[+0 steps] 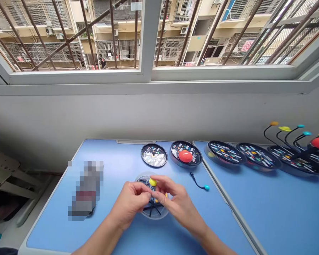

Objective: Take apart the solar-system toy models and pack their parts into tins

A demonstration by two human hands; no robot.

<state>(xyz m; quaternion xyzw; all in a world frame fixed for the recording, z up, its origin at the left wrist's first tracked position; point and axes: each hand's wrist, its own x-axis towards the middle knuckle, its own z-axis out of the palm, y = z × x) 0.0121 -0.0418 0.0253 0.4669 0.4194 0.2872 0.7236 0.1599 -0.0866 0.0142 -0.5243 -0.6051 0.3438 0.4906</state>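
Over a clear round container (159,215), my two hands meet with their fingertips close together. My right hand (179,202) is closed, with a small yellow ball (152,182) at its fingertips. My left hand (131,203) pinches thumb against forefinger right beside it; whatever lies in that pinch is hidden. Below my fingers, the container holds several thin black rods (152,209) and small yellow-orange pieces, partly covered by the hands. To the right, a bent black rod with a turquoise ball (207,187) on its end lies on the blue table (117,233).
A round black printed disc (154,155) lies behind the container. Beside it, a black-rimmed round tub (175,161) carries a red ball (185,156). More tubs (225,152) line the wall rightward, near an assembled planet model (295,152). A blurred dark object (86,191) is at left.
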